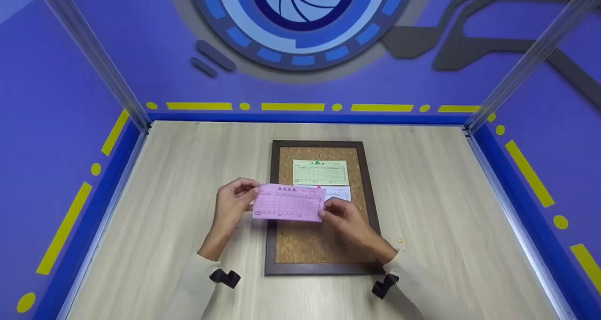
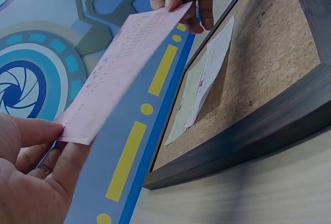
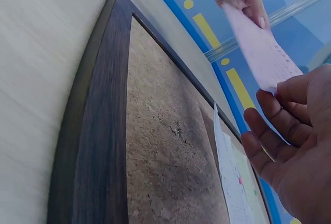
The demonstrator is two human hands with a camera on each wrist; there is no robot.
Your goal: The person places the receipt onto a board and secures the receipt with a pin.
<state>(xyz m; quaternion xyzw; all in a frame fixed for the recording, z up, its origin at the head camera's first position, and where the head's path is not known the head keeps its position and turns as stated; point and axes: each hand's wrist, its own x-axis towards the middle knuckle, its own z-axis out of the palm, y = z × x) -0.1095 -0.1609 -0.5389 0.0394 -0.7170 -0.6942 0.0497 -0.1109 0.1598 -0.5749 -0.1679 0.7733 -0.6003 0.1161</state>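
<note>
A pink printed slip (image 1: 288,202) (image 2: 119,74) (image 3: 261,53) is held flat above a dark-framed cork board (image 1: 305,245) (image 2: 269,63) (image 3: 160,146). My left hand (image 1: 233,202) (image 2: 36,167) pinches its left end between thumb and fingers. My right hand (image 1: 340,214) (image 3: 295,146) pinches its right end; it also shows at the top of the left wrist view. A green slip (image 1: 320,172) and a white slip (image 1: 339,191) (image 2: 209,69) (image 3: 230,177) lie pinned on the upper half of the board, a red pin head (image 1: 319,187) between them.
The board lies on a light wood table (image 1: 178,193) walled by blue panels with yellow dashes. A small gold pin (image 1: 399,240) lies on the table right of the board. Metal posts (image 1: 526,61) rise at the back corners.
</note>
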